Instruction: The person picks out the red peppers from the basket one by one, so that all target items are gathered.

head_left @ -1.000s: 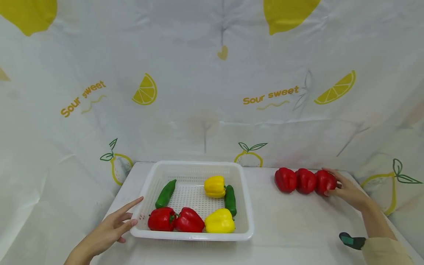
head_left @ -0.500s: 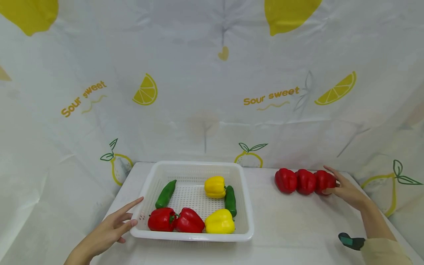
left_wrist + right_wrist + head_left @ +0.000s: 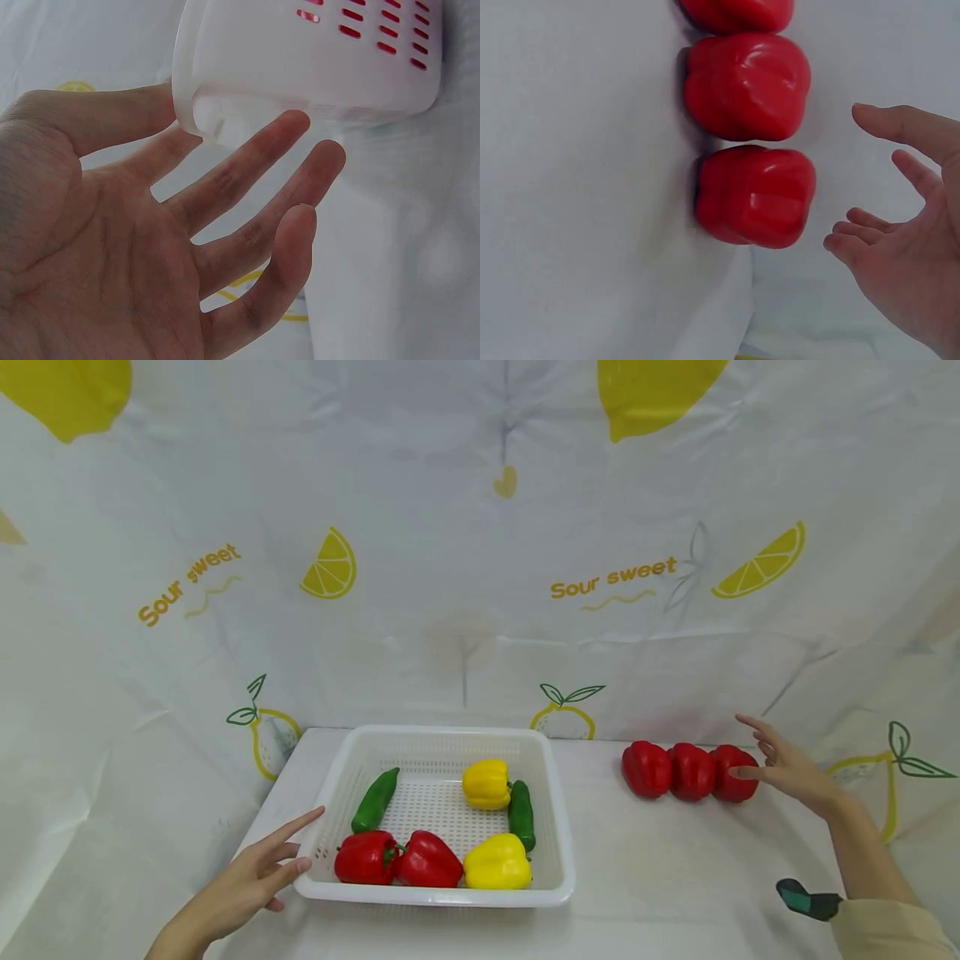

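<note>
My left hand (image 3: 250,875) is at the near left corner of a white plastic basket (image 3: 558,852). Its thumb and index finger touch the rim, the others spread loosely below in the left wrist view. Inside the basket lie two red bell peppers, two yellow bell peppers and two long green peppers (image 3: 376,800). On the right, three red bell peppers (image 3: 647,768) form a touching row on the table. Beside the row's right end is my right hand (image 3: 798,777), fingers spread. The right wrist view shows a gap between this hand (image 3: 915,247) and the end red bell pepper (image 3: 756,196).
A white cloth printed with lemons (image 3: 450,568) hangs behind and beside the white table (image 3: 637,868). The right forearm, with a beige sleeve (image 3: 888,931) and a dark green-patched wrist mount (image 3: 806,900), reaches over the table's right side.
My right hand has come off the rightmost red bell pepper, opening its fingers and shifting up and to the right. The peppers and my left hand stay where they were.
</note>
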Tool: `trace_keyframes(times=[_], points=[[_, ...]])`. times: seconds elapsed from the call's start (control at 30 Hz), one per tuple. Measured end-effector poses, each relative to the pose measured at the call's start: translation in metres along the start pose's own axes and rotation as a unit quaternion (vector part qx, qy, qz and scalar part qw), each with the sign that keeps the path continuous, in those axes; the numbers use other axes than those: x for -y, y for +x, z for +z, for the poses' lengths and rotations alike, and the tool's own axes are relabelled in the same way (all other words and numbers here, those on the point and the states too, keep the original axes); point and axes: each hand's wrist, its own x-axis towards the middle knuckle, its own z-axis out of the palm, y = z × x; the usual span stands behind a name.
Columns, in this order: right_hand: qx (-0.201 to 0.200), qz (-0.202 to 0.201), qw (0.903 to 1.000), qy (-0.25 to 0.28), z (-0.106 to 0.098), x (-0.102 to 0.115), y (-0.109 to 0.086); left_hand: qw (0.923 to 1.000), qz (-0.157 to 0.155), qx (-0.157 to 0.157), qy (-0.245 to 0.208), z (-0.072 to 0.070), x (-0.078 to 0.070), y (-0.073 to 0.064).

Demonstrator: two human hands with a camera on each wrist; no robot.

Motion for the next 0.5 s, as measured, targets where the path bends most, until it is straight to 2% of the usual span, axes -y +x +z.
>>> trace_keyframes(times=[0.3,0.5], points=[[-0.007,-0.057,0.9982,-0.021,0.006,0.048,0.01,0.9999,-0.011,-0.008,0.003,0.001,-0.001,-0.001],[-0.009,-0.093,0.9955,-0.02,0.012,0.078,0.01,1.0,-0.004,-0.006,0.002,0.001,0.0,-0.001]])
